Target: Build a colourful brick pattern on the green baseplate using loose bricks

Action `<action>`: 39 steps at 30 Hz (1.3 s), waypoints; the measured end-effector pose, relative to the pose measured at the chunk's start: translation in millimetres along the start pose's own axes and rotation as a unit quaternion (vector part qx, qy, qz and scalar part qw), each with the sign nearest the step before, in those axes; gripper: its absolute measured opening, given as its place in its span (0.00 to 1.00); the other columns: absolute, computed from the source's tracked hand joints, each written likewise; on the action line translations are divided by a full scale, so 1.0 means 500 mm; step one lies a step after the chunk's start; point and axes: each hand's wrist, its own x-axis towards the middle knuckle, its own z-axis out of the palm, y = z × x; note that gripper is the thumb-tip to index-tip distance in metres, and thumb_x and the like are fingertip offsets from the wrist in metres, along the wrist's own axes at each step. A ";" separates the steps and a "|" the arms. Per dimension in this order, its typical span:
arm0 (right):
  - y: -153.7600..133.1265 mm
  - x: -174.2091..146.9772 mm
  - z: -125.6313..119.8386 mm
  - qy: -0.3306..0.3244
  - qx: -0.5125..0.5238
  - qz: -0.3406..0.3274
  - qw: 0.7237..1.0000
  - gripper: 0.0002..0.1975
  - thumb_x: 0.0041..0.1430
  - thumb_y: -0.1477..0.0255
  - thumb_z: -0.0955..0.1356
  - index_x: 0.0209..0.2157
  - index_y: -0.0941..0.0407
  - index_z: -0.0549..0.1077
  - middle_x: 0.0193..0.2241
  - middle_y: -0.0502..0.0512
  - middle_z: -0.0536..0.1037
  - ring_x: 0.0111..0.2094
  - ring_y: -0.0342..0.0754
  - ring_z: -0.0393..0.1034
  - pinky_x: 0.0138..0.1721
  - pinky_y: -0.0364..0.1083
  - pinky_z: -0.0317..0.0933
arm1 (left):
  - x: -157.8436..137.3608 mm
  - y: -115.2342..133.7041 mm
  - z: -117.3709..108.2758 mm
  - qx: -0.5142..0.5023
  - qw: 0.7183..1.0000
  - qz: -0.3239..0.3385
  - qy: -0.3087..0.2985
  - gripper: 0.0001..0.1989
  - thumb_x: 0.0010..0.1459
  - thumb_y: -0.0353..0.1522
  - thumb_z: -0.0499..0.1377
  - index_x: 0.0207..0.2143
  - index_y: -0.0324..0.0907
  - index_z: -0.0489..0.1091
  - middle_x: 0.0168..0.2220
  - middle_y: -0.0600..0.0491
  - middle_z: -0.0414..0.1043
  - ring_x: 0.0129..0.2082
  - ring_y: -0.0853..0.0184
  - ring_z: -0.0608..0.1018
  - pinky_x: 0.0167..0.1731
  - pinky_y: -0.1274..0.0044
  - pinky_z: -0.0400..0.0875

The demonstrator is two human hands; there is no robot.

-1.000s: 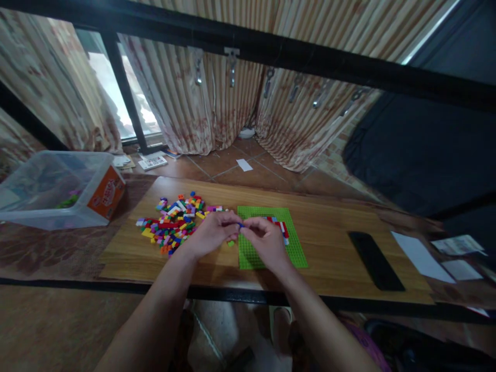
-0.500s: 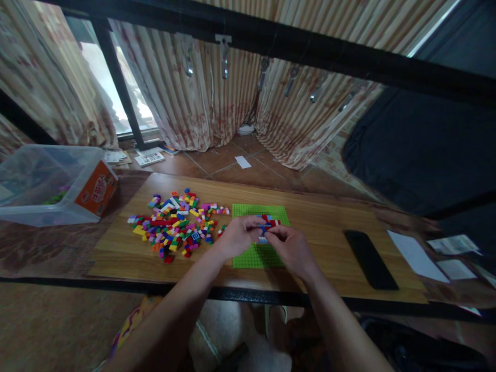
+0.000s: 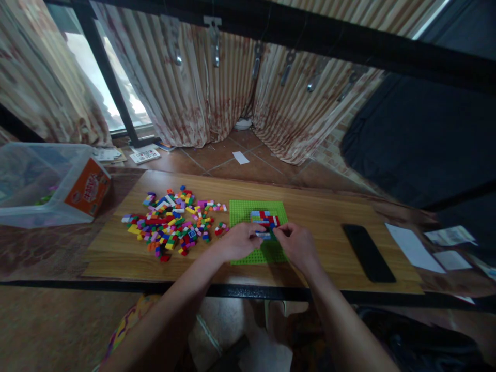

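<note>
A green studded baseplate [image 3: 238,207] lies on the wooden board, bearing a low build of light blue, red, white and blue toy bricks [image 3: 264,213]. At the build's near left edge is my left hand [image 3: 241,241], its fingers closed beside a blue and white piece [image 3: 263,235]. Whether they grip that piece cannot be made out. My right hand [image 3: 297,244] reaches in from the right, thumb and forefinger pinched on a small blue brick [image 3: 273,227] at the build's right side. The fingers partly cover the near part of the build.
Loose coloured bricks [image 3: 170,222] are heaped left of the baseplate. Farther left stands a clear plastic bin [image 3: 83,199] with an orange label. A black phone-like slab [image 3: 368,253] and white paper [image 3: 414,248] lie on the right. A dark edge [image 3: 232,292] runs along the table's front.
My hands have moved apart from their meeting point over the build, uncovering more of its bricks. The camera view has shifted slightly.
</note>
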 end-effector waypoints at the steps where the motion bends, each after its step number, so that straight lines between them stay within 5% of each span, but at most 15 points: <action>1: -0.002 -0.001 0.002 -0.002 -0.003 -0.001 1.000 0.12 0.56 0.64 0.66 0.26 0.56 0.77 0.25 0.57 0.80 0.27 0.50 0.72 0.31 0.47 0.58 | 0.001 0.001 0.002 -0.002 1.000 0.007 -0.008 0.11 0.53 0.27 0.54 0.37 0.40 0.74 0.27 0.55 0.72 0.26 0.69 0.72 0.27 0.79 0.64; 11: -0.010 -0.006 0.012 0.012 -0.049 0.011 0.999 0.11 0.55 0.66 0.66 0.25 0.54 0.78 0.25 0.58 0.80 0.28 0.52 0.73 0.30 0.47 0.58 | 0.006 0.017 0.019 -0.013 0.999 -0.019 -0.039 0.18 0.54 0.27 0.54 0.48 0.38 0.70 0.27 0.52 0.75 0.26 0.66 0.75 0.28 0.76 0.66; 24: 0.015 0.022 -0.006 0.006 0.048 0.034 0.998 0.15 0.51 0.57 0.69 0.24 0.55 0.76 0.23 0.55 0.79 0.26 0.49 0.72 0.28 0.47 0.57 | 0.006 0.022 0.022 -0.015 1.000 -0.014 -0.022 0.16 0.55 0.28 0.55 0.46 0.38 0.71 0.24 0.54 0.73 0.23 0.68 0.73 0.25 0.77 0.64; 39: 0.033 0.037 -0.002 -0.026 0.080 0.041 0.996 0.13 0.46 0.60 0.71 0.24 0.56 0.76 0.22 0.53 0.78 0.25 0.48 0.70 0.29 0.46 0.58 | -0.002 0.030 0.019 0.044 0.998 -0.003 -0.035 0.17 0.56 0.29 0.54 0.48 0.36 0.70 0.23 0.55 0.70 0.23 0.69 0.71 0.25 0.78 0.63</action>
